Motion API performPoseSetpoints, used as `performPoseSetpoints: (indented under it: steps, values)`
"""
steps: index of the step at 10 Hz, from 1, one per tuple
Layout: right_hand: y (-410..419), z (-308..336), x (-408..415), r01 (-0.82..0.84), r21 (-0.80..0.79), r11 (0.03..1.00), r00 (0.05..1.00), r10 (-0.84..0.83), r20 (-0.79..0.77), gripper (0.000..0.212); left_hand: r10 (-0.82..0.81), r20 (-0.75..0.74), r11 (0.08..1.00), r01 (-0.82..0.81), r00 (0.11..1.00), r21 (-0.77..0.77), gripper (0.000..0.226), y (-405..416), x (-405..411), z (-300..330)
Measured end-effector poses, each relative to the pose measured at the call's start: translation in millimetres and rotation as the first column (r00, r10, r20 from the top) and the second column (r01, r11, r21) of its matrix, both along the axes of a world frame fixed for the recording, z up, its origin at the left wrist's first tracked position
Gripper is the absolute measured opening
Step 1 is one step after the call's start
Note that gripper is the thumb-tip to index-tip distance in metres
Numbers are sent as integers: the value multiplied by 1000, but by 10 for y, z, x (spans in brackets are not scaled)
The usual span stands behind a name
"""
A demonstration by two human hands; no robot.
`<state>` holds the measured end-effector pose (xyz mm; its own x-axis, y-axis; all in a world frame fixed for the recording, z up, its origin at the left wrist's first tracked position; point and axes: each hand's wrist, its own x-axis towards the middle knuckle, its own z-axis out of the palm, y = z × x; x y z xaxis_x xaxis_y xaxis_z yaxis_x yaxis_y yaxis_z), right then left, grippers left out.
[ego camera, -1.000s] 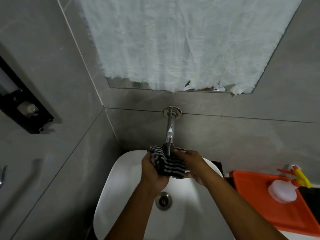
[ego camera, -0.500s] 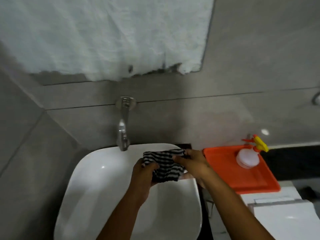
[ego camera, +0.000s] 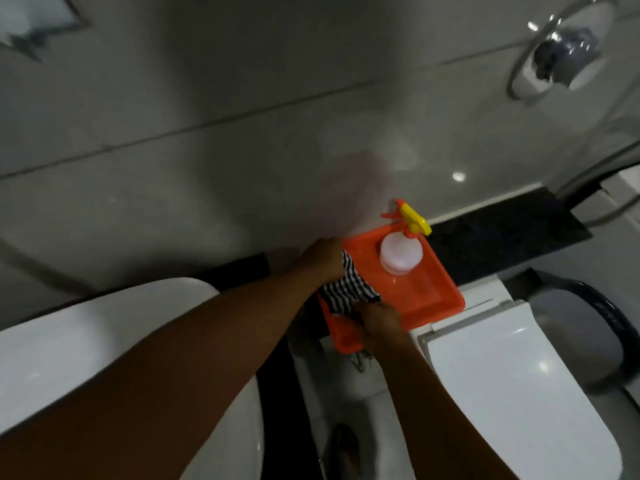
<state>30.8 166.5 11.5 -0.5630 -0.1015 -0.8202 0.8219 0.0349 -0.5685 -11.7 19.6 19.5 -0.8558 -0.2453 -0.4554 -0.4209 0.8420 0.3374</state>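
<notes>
A black-and-white striped cloth [ego camera: 346, 289] hangs over the left end of an orange tray [ego camera: 426, 292]. My left hand [ego camera: 322, 258] grips the cloth's upper end at the tray's back left corner. My right hand [ego camera: 381, 323] pinches the cloth's lower end at the tray's front edge. A white spray bottle [ego camera: 401, 254] with a yellow and orange trigger head stands at the back of the tray.
A white basin [ego camera: 86, 341] is at the lower left under my left forearm. The tray rests on a white toilet cistern beside the closed toilet lid [ego camera: 519, 393]. A chrome toilet-roll holder [ego camera: 557, 53] hangs on the grey tiled wall at top right.
Both hands carried the striped cloth from under the tap over the basin to the right, onto the orange tray. The view swung right with them; the tap is out of view.
</notes>
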Motion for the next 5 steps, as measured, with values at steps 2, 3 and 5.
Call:
performPoseSetpoints:
  steps: [2, 3, 5]
  values:
    - [1, -485, -212, -256, 146, 956, 966, 249, 66, 42, -111, 110, 988, 122, 988, -93, 29, 100, -64, -607]
    - [13, -459, -182, -344, 229, 911, 937, 348, 20, 39, -110, 67, 984, 119, 992, -133, 27, 117, 34, -563]
    - [-213, 66, -64, -393, 482, 783, 786, 558, -266, 47, -112, -29, 984, 107, 993, -141, 49, -82, 358, 15]
